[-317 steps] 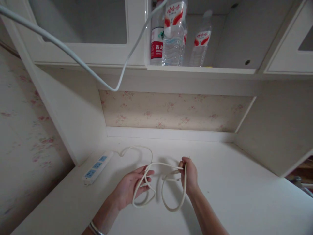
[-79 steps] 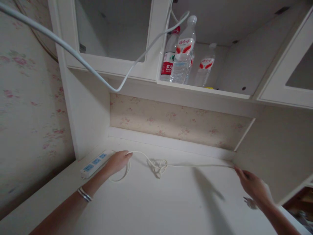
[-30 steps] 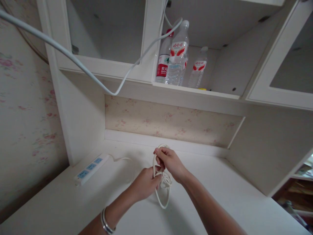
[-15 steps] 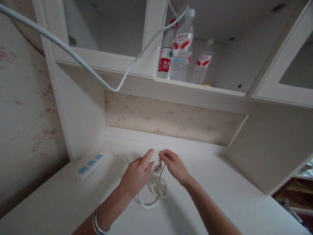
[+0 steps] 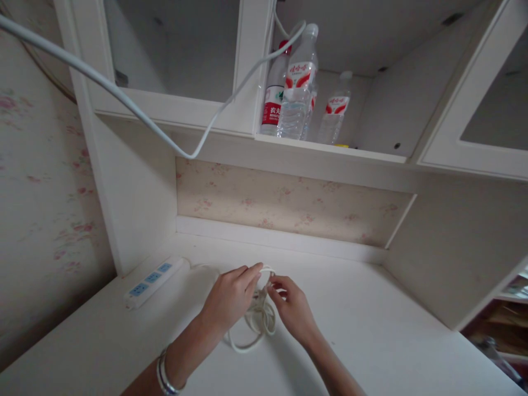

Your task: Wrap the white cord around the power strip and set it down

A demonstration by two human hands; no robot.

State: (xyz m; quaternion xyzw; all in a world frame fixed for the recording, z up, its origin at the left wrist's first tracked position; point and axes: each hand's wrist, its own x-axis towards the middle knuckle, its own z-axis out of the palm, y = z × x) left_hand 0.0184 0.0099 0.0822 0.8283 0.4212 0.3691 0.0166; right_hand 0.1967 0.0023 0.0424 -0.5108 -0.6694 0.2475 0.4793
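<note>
Loops of a white power cord (image 5: 247,347) hang and lie over the white desktop between my hands. My left hand (image 5: 231,294) is closed on the cord, thumb and fingers pinching its upper loop. On the other side, my right hand (image 5: 292,308) pinches the cord close to its plug (image 5: 260,294), which is partly hidden by the fingers and loops. From the coil, the cord runs left behind my left hand to a white power strip (image 5: 153,281) with blue socket faces.
A white cabinet shelf (image 5: 330,149) overhangs the desk (image 5: 350,352), with several plastic bottles (image 5: 297,82) standing on it. A thick white cable (image 5: 136,110) hangs across the upper left. Side panels (image 5: 449,247) bound the desk.
My right hand has moved down and slightly left along the cord, nearer the plug. The upper loop has narrowed, and my left hand has stayed almost in place.
</note>
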